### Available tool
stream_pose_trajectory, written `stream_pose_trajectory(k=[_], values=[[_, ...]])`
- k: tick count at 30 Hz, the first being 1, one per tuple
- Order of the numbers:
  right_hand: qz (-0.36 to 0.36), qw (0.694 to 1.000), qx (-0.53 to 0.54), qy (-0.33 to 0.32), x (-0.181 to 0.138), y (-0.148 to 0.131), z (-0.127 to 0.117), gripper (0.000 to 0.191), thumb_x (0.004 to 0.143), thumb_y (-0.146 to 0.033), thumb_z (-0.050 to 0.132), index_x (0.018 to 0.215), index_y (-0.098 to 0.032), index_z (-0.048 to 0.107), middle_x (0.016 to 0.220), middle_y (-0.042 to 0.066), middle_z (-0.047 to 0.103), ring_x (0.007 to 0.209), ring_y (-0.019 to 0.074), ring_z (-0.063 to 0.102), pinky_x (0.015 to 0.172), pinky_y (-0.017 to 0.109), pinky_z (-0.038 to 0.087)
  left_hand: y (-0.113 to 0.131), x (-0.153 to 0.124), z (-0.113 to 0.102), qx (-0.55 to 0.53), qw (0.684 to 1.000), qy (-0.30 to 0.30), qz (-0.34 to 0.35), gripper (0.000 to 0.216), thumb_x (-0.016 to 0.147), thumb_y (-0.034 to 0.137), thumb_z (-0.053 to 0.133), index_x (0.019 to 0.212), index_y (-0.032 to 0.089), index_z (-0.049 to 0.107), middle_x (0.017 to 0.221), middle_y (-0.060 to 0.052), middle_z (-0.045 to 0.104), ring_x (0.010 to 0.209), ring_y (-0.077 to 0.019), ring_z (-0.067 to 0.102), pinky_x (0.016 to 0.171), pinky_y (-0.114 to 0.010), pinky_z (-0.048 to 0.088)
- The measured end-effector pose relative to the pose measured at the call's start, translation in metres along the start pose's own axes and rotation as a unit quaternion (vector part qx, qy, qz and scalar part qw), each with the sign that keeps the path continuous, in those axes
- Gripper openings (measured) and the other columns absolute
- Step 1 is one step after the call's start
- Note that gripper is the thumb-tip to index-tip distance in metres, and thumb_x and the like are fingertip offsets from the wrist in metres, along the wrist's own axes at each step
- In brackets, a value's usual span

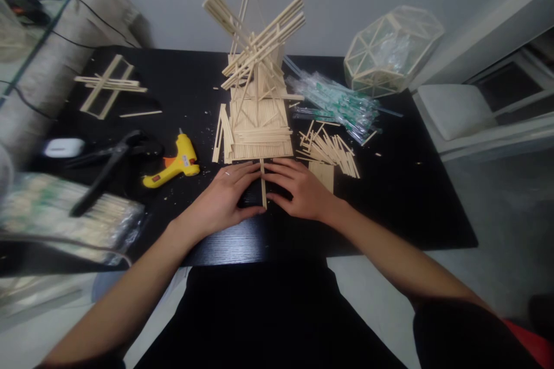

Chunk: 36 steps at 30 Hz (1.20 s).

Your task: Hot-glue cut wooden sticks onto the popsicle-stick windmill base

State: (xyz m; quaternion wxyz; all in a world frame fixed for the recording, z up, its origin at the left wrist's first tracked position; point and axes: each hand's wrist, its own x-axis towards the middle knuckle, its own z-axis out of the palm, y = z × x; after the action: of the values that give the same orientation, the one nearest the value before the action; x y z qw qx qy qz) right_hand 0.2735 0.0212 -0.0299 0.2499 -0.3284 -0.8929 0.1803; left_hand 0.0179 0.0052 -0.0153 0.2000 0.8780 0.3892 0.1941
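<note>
Between my two hands a narrow bundle of thin wooden sticks stands lengthwise on the black table. My left hand presses its fingertips and thumb on the bundle's left side, a ring on one finger. From the right, my right hand does the same, its fingers curved against the sticks. Just beyond the fingertips rises a windmill model built from wooden sticks, with crossed blades on its front. How many sticks are in the bundle I cannot tell.
A yellow glue gun lies left, near black cutters and a bagged stick pack. Short cut sticks and clear plastic wrappers lie right. A stick cross frame and a glass polyhedron stand farther back.
</note>
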Motion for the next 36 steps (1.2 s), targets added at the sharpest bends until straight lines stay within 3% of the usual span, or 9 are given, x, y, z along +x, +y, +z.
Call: stream_pose_trajectory(k=[5,15,20,36], values=[[0.001,1.0,-0.008,-0.01,-0.0004,0.0006,0.0003,0.038,0.1,-0.031,0.069,0.137,-0.024,0.072,0.151,0.008,0.066,0.144,0.0325,0.056,0.116,0.059,0.052,-0.0002,-0.0002,0.0006,-0.012,1.0,0.003,-0.003,0.07,0.09,0.047,0.08,0.149,0.019,0.055,0.155,-0.018,0.058,0.146,-0.036,0.054,0.121,-0.058,0.043],[-0.007,0.999,-0.022,-0.026,-0.0005,-0.0007,-0.0001,0.04,0.102,-0.029,0.066,0.141,-0.02,0.069,0.153,0.012,0.064,0.146,0.0338,0.054,0.118,0.059,0.05,0.0012,0.0003,-0.0011,0.001,1.0,-0.002,-0.004,0.068,0.091,0.048,0.078,0.148,0.017,0.058,0.154,-0.019,0.059,0.145,-0.0364,0.054,0.121,-0.058,0.043],[-0.015,0.999,-0.03,-0.035,0.0007,-0.005,-0.0022,0.033,0.103,-0.025,0.062,0.133,-0.019,0.074,0.152,0.015,0.063,0.146,0.0339,0.054,0.118,0.059,0.05,0.0036,0.0009,-0.0016,0.001,1.0,-0.002,-0.006,0.067,0.092,0.049,0.077,0.15,0.019,0.057,0.154,-0.018,0.06,0.145,-0.0375,0.054,0.119,-0.061,0.044],[-0.015,0.999,-0.038,-0.034,0.0018,-0.0051,-0.0037,0.032,0.103,-0.024,0.063,0.132,-0.024,0.075,0.153,0.01,0.063,0.145,0.0287,0.057,0.118,0.055,0.051,0.0063,0.0011,-0.0002,0.029,1.0,-0.003,0.003,0.066,0.093,0.048,0.075,0.148,0.015,0.058,0.154,-0.02,0.059,0.144,-0.0367,0.055,0.118,-0.058,0.046]])
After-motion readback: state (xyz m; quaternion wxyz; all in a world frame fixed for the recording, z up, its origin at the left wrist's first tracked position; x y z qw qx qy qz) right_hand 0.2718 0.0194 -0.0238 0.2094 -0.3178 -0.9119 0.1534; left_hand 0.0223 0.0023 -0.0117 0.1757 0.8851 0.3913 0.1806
